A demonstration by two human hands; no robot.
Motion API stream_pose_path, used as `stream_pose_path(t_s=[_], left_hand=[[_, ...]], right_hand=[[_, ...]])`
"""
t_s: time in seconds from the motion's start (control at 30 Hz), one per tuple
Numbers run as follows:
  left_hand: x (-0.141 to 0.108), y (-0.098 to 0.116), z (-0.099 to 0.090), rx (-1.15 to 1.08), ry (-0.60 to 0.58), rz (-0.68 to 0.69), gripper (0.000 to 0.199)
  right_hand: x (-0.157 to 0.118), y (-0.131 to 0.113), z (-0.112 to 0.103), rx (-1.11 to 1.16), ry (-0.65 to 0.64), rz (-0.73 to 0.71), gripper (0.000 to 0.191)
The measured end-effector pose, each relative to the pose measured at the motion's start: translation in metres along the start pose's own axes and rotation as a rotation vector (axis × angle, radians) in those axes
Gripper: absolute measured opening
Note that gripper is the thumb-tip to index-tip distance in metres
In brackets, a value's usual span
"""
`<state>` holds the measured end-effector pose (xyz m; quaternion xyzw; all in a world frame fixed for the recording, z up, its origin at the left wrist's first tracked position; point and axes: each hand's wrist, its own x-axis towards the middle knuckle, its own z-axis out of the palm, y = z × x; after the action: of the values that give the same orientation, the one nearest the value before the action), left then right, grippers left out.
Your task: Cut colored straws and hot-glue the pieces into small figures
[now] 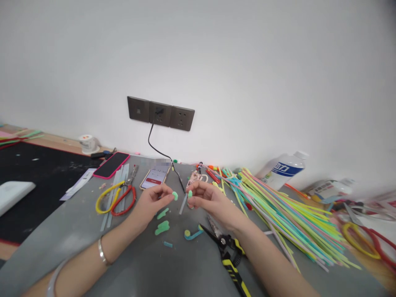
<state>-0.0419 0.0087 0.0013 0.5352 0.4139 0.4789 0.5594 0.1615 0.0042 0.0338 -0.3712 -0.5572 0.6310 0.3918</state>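
Observation:
My left hand (156, 201) pinches a small green fuzzy piece (175, 195) between thumb and fingers. Close to its right, my right hand (207, 201) holds another short green piece (189, 194) at its fingertips, the two pieces apart. Below the hands, several green bits (162, 227) lie on the grey table (136, 264). A small blue piece (168, 244) rests nearer me. To the right of it is a blue strip with a curled yellow-green end (193, 235). Black and yellow cutters (227, 251) lie under my right forearm, blades apart. A thin pale strip (183, 204) lies between the hands.
Red and yellow scissors (120, 198), a lit phone (154, 177) and a pink-edged phone (111, 165) lie at left. Many coloured fuzzy stems (281, 206) spread at right, before a white bottle (283, 169). A black cable (159, 152) hangs from a wall socket.

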Motion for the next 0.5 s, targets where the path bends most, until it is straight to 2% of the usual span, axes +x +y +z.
stream_pose_path(t_s=[0.2,0.37,0.5], left_hand=[[0.0005,-0.0032,-0.0013,-0.01,-0.009,0.004,0.027],[-0.0002,-0.0048,-0.0028,-0.012,-0.02,0.012,0.026],[-0.0005,-0.0058,-0.0034,-0.009,-0.026,0.018,0.025]], right_hand=[[0.0003,-0.0018,-0.0023,-0.067,-0.001,-0.033,0.029],[0.0003,-0.0044,-0.0033,-0.04,0.013,0.044,0.035],[0.0006,-0.0036,-0.0046,-0.032,0.005,0.045,0.032]])
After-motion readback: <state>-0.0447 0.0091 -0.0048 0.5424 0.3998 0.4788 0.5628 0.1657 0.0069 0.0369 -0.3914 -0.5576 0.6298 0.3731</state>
